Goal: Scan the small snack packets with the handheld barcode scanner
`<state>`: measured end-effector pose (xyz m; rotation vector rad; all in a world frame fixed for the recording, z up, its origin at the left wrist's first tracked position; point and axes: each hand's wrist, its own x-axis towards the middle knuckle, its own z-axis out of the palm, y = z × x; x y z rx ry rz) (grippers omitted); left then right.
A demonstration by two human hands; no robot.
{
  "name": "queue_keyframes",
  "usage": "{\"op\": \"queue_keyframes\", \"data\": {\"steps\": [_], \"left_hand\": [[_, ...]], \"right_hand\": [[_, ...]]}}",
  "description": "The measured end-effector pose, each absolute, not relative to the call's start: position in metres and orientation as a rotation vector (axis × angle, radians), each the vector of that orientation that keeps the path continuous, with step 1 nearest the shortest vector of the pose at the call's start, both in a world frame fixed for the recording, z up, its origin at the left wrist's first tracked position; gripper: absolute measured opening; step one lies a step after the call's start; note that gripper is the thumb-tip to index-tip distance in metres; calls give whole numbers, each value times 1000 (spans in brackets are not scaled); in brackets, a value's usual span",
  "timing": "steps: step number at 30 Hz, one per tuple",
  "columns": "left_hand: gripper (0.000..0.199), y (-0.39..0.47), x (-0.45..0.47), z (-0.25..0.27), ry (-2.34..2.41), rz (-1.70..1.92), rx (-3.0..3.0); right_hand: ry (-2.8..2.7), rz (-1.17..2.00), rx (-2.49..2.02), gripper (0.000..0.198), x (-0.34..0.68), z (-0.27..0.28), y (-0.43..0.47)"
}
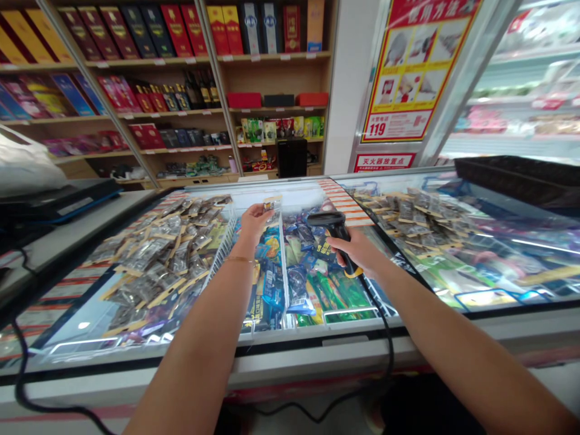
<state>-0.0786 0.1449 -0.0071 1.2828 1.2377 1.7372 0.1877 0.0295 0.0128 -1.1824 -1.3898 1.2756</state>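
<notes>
Over the chest freezer, my left hand [255, 219] pinches a small clear snack packet [272, 205] with a tan card edge. My right hand [356, 249] is wrapped round the grip of a black barcode scanner [330, 222]. The scanner's head points left, toward the packet, with a gap between them. Its cable runs down past the freezer's front edge. On the glass to the left lies a pile of similar packets [156, 248]. Another pile of packets [410, 214] lies on the glass to the right.
The chest freezer [312, 350] holds wire baskets of wrapped ice creams [272, 284]. A black tray [521, 181] sits at the back right. At left stands a counter with a dark flat device [67, 202]. Shelves of boxes [172, 30] line the back; a loose cable [22, 362] hangs at left.
</notes>
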Motion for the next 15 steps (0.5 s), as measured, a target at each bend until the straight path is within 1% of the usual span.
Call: {"op": "queue_keyframes", "data": {"steps": [3,6,11,15], "left_hand": [[23,151,-83,-14,1322,1625,1409],[24,154,-86,-19,1464,1545,1407],[30,147,-86,-14,1412,1578,1244],[29,143,-85,-10,1358,1574,1210]], "right_hand": [[-1404,1271,-1190,32,187,12,29],[-1414,1259,-1194,33,187,13,29],[-1484,1255,-1143,35,185,18,22],[-1564,1222,-1150,34,183,24,14]]}}
